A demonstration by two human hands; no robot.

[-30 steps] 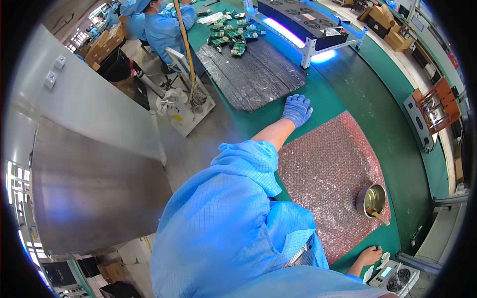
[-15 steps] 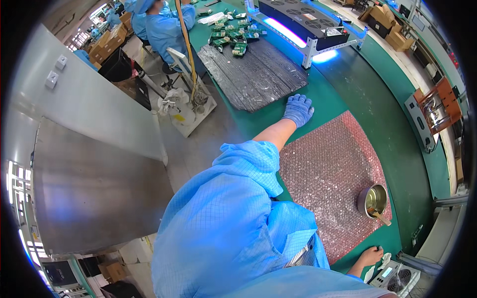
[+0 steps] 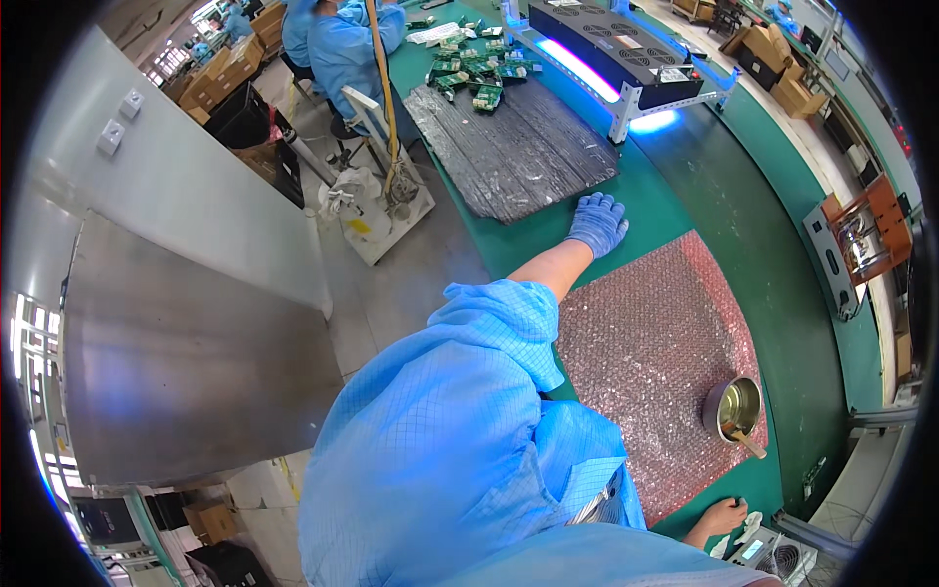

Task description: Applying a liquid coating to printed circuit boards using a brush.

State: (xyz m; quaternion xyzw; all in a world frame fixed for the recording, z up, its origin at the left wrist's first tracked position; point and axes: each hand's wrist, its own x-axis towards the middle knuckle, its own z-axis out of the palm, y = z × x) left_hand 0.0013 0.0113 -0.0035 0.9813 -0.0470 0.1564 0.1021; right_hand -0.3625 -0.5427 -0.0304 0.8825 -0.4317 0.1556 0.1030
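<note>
My left hand [image 3: 598,223], in a blue glove, rests on the green tabletop [image 3: 641,201] with its fingers stretched out. It lies between a worn dark grey sheet [image 3: 514,152] and a pink bubble-wrap sheet [image 3: 650,342]. Bare and curled, my right hand [image 3: 722,517] sits low at the right, beside the wrap's near corner. A small dark spot shows at its fingertips; I cannot make out what it is. On the wrap stands a metal pot [image 3: 719,409] with yellowish liquid inside. A brush-like tool with a wooden handle [image 3: 749,444] leans over its rim.
Several green circuit boards [image 3: 479,68] are heaped at the sheet's far end. A black fan unit [image 3: 616,44] on a white frame glows purple beyond. Near my right hand is a white box with a fan [image 3: 782,560]. A person in blue [image 3: 352,54] sits far left.
The whole view has shifted slightly, so most things appear a little lower and further right. Both hands stay in nearly the same places on the table.
</note>
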